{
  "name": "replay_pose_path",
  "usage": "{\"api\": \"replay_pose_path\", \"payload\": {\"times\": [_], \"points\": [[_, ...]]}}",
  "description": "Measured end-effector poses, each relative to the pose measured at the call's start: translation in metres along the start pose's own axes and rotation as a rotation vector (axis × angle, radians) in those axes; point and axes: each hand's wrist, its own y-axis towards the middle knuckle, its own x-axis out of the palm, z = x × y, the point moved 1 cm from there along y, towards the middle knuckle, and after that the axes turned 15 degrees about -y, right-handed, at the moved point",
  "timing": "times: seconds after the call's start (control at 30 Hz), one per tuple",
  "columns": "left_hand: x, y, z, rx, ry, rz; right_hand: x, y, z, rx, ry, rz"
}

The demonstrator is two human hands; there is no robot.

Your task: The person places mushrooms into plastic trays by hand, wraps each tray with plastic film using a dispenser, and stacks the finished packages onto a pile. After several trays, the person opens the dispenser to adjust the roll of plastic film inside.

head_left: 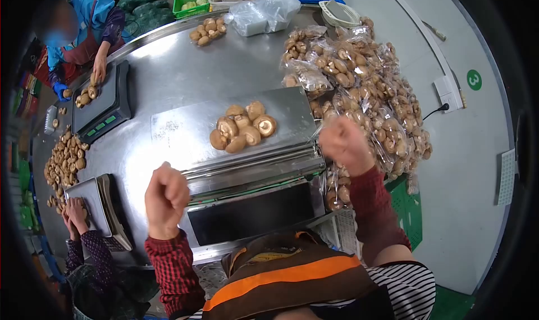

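My left hand point(167, 199) is raised at the near left side of a metal packing stand, its fingers curled and the thumb against them. My right hand point(345, 143) is also closed, held at the stand's right side in front of the bagged mushrooms. What either hand holds, if anything, I cannot make out. Between and beyond the hands, a small cluster of brown shiitake mushrooms point(242, 127) lies on the flat metal plate point(185, 143) of the stand. Below the plate are rollers and a dark panel point(252, 212).
Many bagged mushrooms point(365, 90) are heaped at right. Clear plastic bags point(264, 11) and loose mushrooms point(208, 31) lie at the far edge. At left are a mushroom pile point(66, 158), a scale point(101, 104) with a co-worker's hands, and a second scale point(92, 205) near another person's hands.
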Motion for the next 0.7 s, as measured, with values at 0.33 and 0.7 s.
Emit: {"api": "replay_pose_path", "payload": {"times": [0.33,0.7], "points": [[-0.053,0.158,-0.018,0.220,1.586,-0.032,-0.054,0.181,0.034,0.002,-0.659,0.238],[-0.028,0.119,-0.018,0.129,1.602,-0.327,-0.040,0.169,0.000,0.664,-1.408,-0.190]]}}
